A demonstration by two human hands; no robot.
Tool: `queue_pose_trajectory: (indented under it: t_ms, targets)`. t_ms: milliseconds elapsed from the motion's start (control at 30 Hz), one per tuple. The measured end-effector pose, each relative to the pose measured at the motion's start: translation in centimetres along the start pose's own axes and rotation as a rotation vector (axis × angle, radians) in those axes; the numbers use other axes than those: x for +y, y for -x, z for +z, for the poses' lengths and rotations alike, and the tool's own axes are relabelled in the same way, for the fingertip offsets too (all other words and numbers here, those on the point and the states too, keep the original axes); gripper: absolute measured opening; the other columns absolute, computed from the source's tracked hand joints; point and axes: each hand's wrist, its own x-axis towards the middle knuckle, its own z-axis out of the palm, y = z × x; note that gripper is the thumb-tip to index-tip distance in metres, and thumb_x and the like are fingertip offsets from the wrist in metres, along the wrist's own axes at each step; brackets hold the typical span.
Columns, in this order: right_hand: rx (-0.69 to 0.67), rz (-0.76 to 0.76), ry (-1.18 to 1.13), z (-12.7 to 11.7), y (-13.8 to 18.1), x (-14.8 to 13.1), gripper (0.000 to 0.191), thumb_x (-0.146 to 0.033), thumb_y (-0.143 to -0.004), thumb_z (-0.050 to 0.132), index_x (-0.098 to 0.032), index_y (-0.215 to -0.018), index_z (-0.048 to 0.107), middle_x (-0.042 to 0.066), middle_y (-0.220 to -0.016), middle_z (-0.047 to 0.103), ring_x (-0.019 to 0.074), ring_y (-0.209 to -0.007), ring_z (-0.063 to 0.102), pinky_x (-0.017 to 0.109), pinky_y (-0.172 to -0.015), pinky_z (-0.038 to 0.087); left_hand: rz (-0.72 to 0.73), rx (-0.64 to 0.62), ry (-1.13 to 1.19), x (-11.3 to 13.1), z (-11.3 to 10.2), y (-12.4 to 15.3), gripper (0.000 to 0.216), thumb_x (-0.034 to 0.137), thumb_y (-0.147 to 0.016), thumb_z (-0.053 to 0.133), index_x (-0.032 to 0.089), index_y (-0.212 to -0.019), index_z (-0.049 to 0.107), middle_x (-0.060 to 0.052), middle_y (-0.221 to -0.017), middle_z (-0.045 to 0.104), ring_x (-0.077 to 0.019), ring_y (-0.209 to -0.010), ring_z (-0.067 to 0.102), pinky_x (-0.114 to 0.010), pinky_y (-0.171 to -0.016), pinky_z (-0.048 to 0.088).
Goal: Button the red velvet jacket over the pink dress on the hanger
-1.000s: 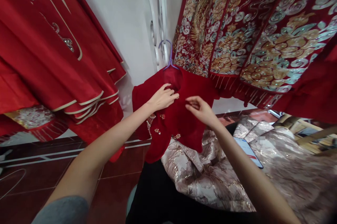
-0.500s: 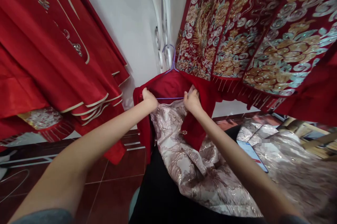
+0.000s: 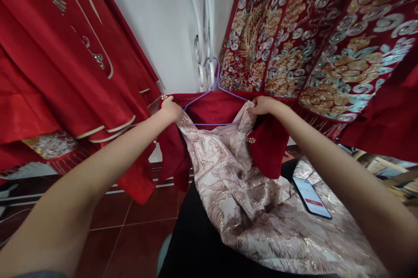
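A small red jacket hangs on a purple hanger from a white rack, its front pulled wide apart. My left hand is closed on the jacket's left front edge. My right hand is closed on the right front edge, where a pink brocade garment also meets the fingers. That pink brocade hangs from the hanger's bar and spills down over my lap. A pearl button shows on the red right flap.
Red robes with cream trim hang at the left. A heavily embroidered red and gold robe hangs at the upper right. A phone lies on the brocade at the right. Dark red floor tiles lie below, a white wall behind.
Both hands took hold of the red jacket's front edges and drew them apart, left and right, baring the hanger and the pink brocade beneath.
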Motion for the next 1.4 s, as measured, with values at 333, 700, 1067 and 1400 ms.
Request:
queue_pose_trajectory:
  t_ms: [333,700,1067,1400]
  targets:
    - [-0.277,-0.303,-0.774,-0.6,1.5,4.3,0.034,-0.040,-0.077,0.064,-0.013,-0.097,0.069,0.008,-0.088,0.070,0.0118,-0.070,0.062,0.023,-0.065,0.049,-0.115,-0.399,0.109,-2.0,-4.1,3.9,0.019,0.032,-0.066,0.066,0.018,-0.079,0.068,-0.005,-0.074,0.067,-0.0177,-0.066,0.059,-0.025,-0.062,0.043]
    - [0.558,-0.062,-0.704,5.3,2.0,4.9,0.043,-0.047,-0.080,0.058,-0.014,-0.103,0.072,0.011,-0.095,0.073,0.0267,-0.087,0.066,0.038,-0.080,0.050,-0.041,0.283,-0.031,-1.5,-1.3,10.5,0.035,0.046,-0.088,0.047,0.026,-0.106,0.068,-0.006,-0.093,0.071,-0.0227,-0.085,0.063,-0.025,-0.069,0.039]
    - [0.264,0.090,-0.696,13.4,8.0,8.0,0.031,-0.045,-0.078,0.057,-0.019,-0.085,0.071,0.008,-0.083,0.072,0.0258,-0.080,0.067,0.033,-0.072,0.050,-0.309,0.254,0.570,-1.2,7.6,15.8,0.021,0.039,-0.078,0.062,0.020,-0.074,0.068,-0.003,-0.074,0.067,-0.0195,-0.082,0.063,-0.025,-0.076,0.044]
    - [0.499,-0.191,-1.012,13.3,9.0,6.2,0.036,-0.054,-0.079,0.058,-0.020,-0.089,0.064,0.007,-0.093,0.069,0.0232,-0.090,0.064,0.039,-0.087,0.049,-0.510,0.181,1.611,2.8,8.6,8.7,0.020,0.033,-0.075,0.067,0.019,-0.090,0.070,-0.003,-0.100,0.070,-0.0185,-0.106,0.059,-0.026,-0.096,0.039]
